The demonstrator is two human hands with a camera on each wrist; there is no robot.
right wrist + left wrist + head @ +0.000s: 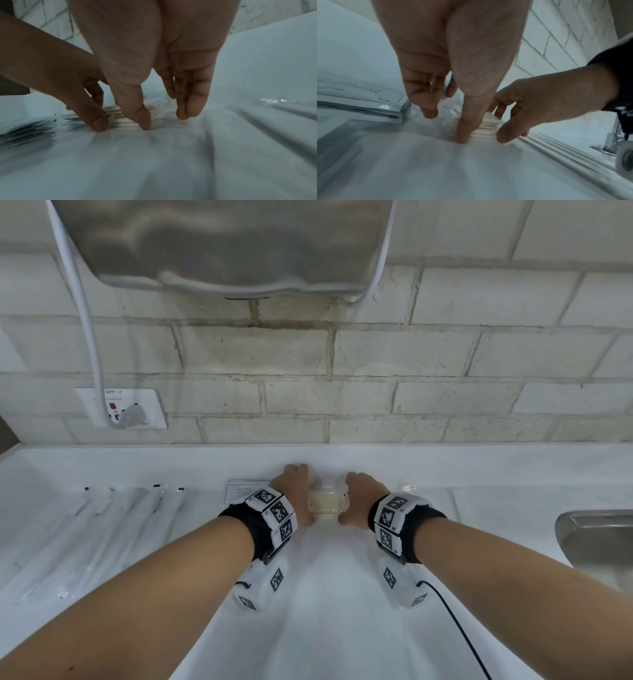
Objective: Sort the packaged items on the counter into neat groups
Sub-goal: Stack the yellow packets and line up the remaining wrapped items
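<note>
Cream packet stack (pixel 323 501) pressed between left hand (pixel 291 489), right hand (pixel 361 496); grip straight-fingered; socket (pixel 144 402) reads "9PP-2".

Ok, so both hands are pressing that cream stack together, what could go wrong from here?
The stack is only pressed from its sides by the left hand and right hand. Its wrapped packets look slippery and may fan out once let go. The sachets lie right beside the left hand, so a nudge could knock them askew.
</note>
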